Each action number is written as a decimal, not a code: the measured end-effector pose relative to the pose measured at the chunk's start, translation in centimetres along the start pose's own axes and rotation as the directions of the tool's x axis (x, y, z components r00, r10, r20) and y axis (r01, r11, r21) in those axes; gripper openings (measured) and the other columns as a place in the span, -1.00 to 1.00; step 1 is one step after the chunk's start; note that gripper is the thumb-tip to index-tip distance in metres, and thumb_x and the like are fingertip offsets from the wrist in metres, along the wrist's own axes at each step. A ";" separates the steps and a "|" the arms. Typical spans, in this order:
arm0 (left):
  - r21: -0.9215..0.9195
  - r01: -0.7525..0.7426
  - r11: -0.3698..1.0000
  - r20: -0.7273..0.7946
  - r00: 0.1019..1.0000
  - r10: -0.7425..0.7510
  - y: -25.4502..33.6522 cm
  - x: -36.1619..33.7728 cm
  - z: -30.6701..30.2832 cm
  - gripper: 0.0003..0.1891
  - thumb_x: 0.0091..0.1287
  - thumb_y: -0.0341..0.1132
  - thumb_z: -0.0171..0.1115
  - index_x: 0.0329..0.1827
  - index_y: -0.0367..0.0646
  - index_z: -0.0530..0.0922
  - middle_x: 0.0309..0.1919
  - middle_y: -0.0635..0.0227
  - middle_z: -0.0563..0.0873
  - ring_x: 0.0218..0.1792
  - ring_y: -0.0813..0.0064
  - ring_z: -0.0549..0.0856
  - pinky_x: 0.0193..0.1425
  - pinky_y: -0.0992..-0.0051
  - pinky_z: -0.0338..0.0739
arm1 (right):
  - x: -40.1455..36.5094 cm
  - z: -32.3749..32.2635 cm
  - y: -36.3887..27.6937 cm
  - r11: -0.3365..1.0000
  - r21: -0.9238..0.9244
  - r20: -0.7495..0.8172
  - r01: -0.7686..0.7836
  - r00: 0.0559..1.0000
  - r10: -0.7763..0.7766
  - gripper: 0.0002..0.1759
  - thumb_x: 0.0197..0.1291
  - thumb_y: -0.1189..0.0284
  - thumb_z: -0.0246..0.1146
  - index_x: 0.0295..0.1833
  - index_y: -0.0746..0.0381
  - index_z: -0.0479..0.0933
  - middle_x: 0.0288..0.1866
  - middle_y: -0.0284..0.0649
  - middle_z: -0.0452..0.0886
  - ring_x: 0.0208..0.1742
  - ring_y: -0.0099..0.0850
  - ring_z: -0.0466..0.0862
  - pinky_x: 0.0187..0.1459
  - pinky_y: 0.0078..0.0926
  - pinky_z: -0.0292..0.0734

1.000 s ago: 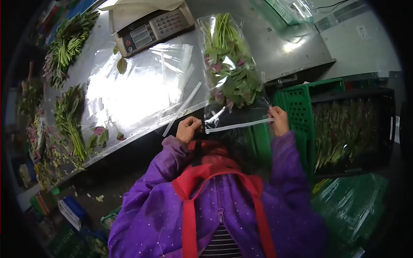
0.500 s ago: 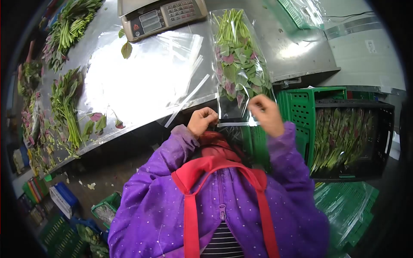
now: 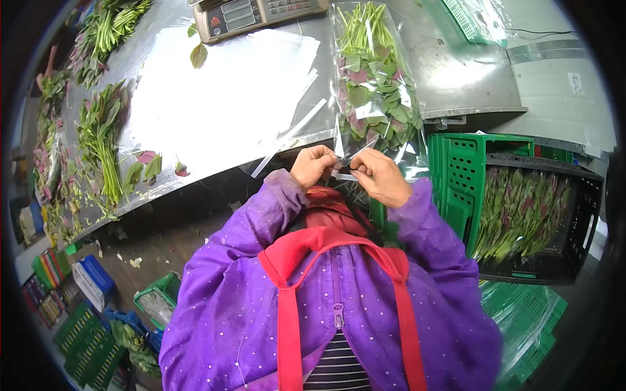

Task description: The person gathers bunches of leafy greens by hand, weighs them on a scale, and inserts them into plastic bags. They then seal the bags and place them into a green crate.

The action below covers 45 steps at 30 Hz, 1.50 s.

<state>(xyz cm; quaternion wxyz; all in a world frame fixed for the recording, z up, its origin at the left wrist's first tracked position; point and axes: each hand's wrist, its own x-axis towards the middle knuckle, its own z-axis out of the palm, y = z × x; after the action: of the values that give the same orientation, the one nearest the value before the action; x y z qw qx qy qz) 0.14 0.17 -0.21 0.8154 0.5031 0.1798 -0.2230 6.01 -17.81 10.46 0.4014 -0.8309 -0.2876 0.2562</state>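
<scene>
A clear plastic bag (image 3: 381, 98) of leafy greens with purple-tinged leaves lies on the metal table, stems toward the scale and its lower edge hanging at the table's front. My left hand (image 3: 314, 165) pinches the bag's lower left edge, fingers closed. Close beside it, my right hand (image 3: 381, 177) is closed in a pinch on the same edge, thumb and forefinger together. The white strip along the bag's edge shows between the two hands. Left of the bag, a stack of clear bags (image 3: 222, 91) glares white under the light.
A scale (image 3: 261, 14) stands at the table's back. Loose bunches of greens (image 3: 101, 140) lie on the left. To the right are a green crate (image 3: 460, 186) and a black crate (image 3: 574, 228) holding bagged greens. The table's front edge (image 3: 166, 189) runs diagonally.
My right hand has moved left and closed on the bag's edge near my left hand. The bag's lower edge is now gathered between them. The view has shifted slightly.
</scene>
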 end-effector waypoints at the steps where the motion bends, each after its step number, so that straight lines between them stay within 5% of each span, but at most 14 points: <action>1: -0.040 0.047 0.998 -0.022 0.999 -0.047 0.4 -0.5 0.0 -0.82 0.34 -0.23 0.16 -0.25 -0.18 0.55 -0.40 0.42 0.68 -0.47 0.65 0.59 -0.34 0.60 0.48 | -0.4 0.1 0.0 1.000 -0.003 0.011 0.012 1.000 -0.012 -0.86 0.00 0.57 0.24 -0.30 0.32 0.45 -0.37 -0.10 0.49 -0.29 -0.14 0.54 -0.20 -0.24 0.41; 4: -0.033 0.184 0.982 -0.102 0.977 -0.186 3.1 -2.1 0.7 -0.70 0.32 -0.10 0.19 -0.20 -0.18 0.49 -0.35 0.38 0.67 -0.41 0.60 0.60 -0.32 0.52 0.49 | -0.6 0.9 -0.1 0.995 -0.074 0.052 0.064 0.997 -0.060 -0.85 0.02 0.52 0.25 -0.28 0.30 0.46 -0.35 -0.12 0.50 -0.25 -0.15 0.54 -0.18 -0.25 0.41; 8: 0.418 0.012 0.909 -0.144 0.988 0.053 2.0 -0.9 0.5 -0.66 0.26 -0.10 0.28 -0.25 -0.23 0.48 -0.41 0.34 0.64 -0.42 0.60 0.58 -0.35 0.58 0.47 | -0.4 2.3 0.9 0.986 -0.150 0.062 0.076 0.996 -0.067 -0.80 0.04 0.47 0.25 -0.19 0.28 0.50 -0.32 -0.11 0.52 -0.18 -0.13 0.54 -0.12 -0.21 0.39; 11: 0.511 0.026 0.859 -0.096 0.995 0.027 1.9 0.0 -0.2 -0.72 0.27 -0.17 0.28 -0.31 -0.24 0.49 -0.48 0.33 0.65 -0.46 0.59 0.59 -0.37 0.60 0.47 | -1.0 2.7 1.3 0.983 -0.177 0.080 0.051 0.996 -0.038 -0.81 0.06 0.48 0.25 -0.19 0.29 0.51 -0.32 -0.10 0.53 -0.19 -0.11 0.55 -0.13 -0.20 0.41; 18: 0.028 0.165 0.986 -0.087 0.983 -0.162 2.5 -1.2 -0.9 -0.86 0.33 -0.26 0.19 -0.31 -0.13 0.55 -0.46 0.39 0.67 -0.48 0.61 0.63 -0.36 0.57 0.55 | -0.6 2.5 -1.6 0.972 0.236 -0.051 0.020 0.999 -0.008 -0.87 0.14 0.48 0.21 -0.22 0.31 0.49 -0.31 -0.04 0.60 -0.35 -0.08 0.63 -0.34 -0.26 0.49; 19: -0.024 0.174 0.984 -0.086 0.981 -0.176 2.4 -1.3 -1.0 -0.86 0.33 -0.26 0.19 -0.31 -0.13 0.54 -0.46 0.39 0.66 -0.47 0.61 0.63 -0.35 0.57 0.55 | -0.3 2.5 -1.3 0.987 0.162 -0.041 0.009 0.999 -0.002 -0.87 0.14 0.47 0.21 -0.23 0.29 0.49 -0.32 -0.05 0.61 -0.35 -0.08 0.63 -0.33 -0.25 0.48; 25: -0.051 0.145 0.988 -0.080 0.986 -0.149 2.1 -1.2 -0.8 -0.86 0.36 -0.29 0.11 -0.29 -0.16 0.52 -0.48 0.36 0.65 -0.48 0.56 0.64 -0.37 0.55 0.57 | 0.8 2.9 -1.5 0.990 -0.100 0.074 -0.103 0.991 0.110 -0.82 0.14 0.39 0.21 -0.16 0.18 0.44 -0.46 -0.08 0.61 -0.36 -0.03 0.63 -0.32 -0.10 0.45; 34: 0.073 0.156 0.985 -0.130 0.981 -0.146 2.9 -1.3 0.0 -0.82 0.29 -0.37 0.03 -0.35 -0.30 0.54 -0.51 0.22 0.68 -0.57 0.49 0.66 -0.50 0.54 0.57 | 2.1 4.1 -0.2 0.964 -0.266 0.132 0.006 0.991 0.031 -0.79 0.11 0.39 0.18 -0.20 0.26 0.39 -0.47 0.04 0.60 -0.35 0.05 0.62 -0.31 0.00 0.45; 42: 0.006 0.199 0.980 -0.190 0.962 -0.195 3.1 -1.3 0.0 -0.83 0.36 -0.32 0.01 -0.28 -0.25 0.48 -0.43 0.14 0.72 -0.47 0.38 0.71 -0.36 0.45 0.61 | -3.5 3.3 2.0 0.999 -0.039 0.149 -0.016 0.989 0.022 -0.80 0.07 0.42 0.14 -0.23 0.31 0.36 -0.53 0.04 0.52 -0.47 0.07 0.56 -0.42 -0.01 0.40; 43: -0.009 0.185 0.983 -0.161 0.970 -0.184 3.0 -1.4 -0.3 -0.84 0.36 -0.32 0.01 -0.28 -0.24 0.47 -0.42 0.15 0.73 -0.47 0.40 0.72 -0.38 0.47 0.61 | -6.8 2.8 5.0 0.981 -0.002 0.278 -0.196 0.942 0.189 -0.79 0.06 0.43 0.15 -0.24 0.33 0.35 -0.50 0.06 0.50 -0.43 0.09 0.55 -0.40 0.02 0.38; 44: -0.024 0.169 0.985 -0.130 0.977 -0.171 2.9 -1.4 -0.8 -0.84 0.36 -0.31 0.01 -0.29 -0.22 0.46 -0.42 0.16 0.73 -0.48 0.42 0.72 -0.39 0.49 0.60 | -11.8 3.4 11.1 0.918 -0.225 0.370 -0.326 0.843 0.390 -0.72 0.07 0.44 0.16 -0.10 0.29 0.38 -0.38 0.10 0.54 -0.29 0.09 0.59 -0.32 -0.03 0.46; 45: -0.041 0.148 0.988 -0.098 0.984 -0.152 2.8 -1.3 -1.2 -0.85 0.36 -0.31 0.01 -0.29 -0.21 0.44 -0.41 0.17 0.74 -0.48 0.44 0.72 -0.40 0.51 0.60 | -19.2 3.4 18.1 0.773 -0.479 0.448 -0.416 0.641 0.623 -0.52 0.08 0.37 0.18 0.14 0.22 0.35 -0.21 0.13 0.59 -0.16 0.11 0.61 -0.17 -0.09 0.53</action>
<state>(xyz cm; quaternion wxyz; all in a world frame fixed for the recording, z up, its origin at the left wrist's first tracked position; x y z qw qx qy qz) 0.56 2.62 2.02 0.7943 0.4852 0.2618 -0.2551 -4.81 -38.43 -2.37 0.0544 -0.8126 -0.1797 0.5518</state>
